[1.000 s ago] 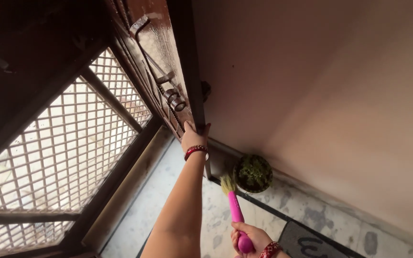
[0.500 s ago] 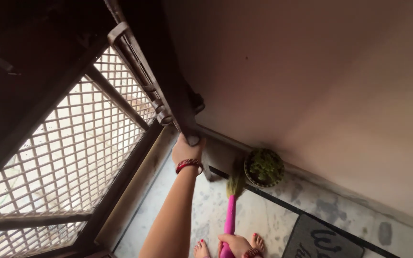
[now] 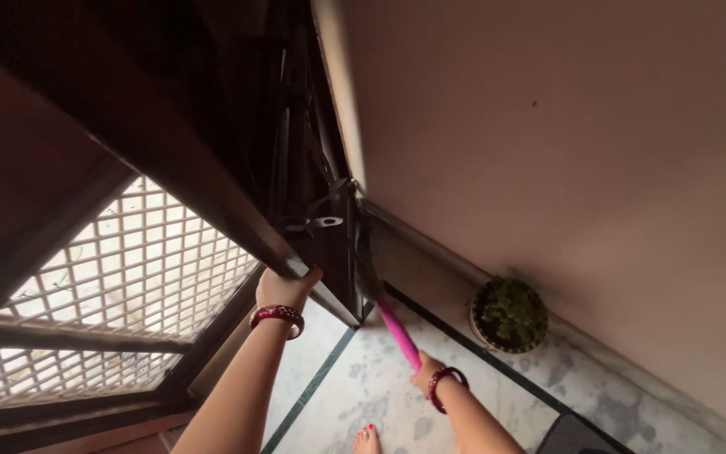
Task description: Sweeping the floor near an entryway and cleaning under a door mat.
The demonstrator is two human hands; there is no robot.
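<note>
The left hand [image 3: 283, 288] grips the dark door's [image 3: 212, 168] edge; the right hand [image 3: 424, 370] seems to clasp a pink broom handle [image 3: 398, 326], near a potted plant [image 3: 509, 314].

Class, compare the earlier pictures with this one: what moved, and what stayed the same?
The dark wooden door has swung away from the wall, the left hand gripping its edge throughout. The pink-handled broom, held in the right hand, now reaches behind the door. The round potted plant stays by the wall.
</note>
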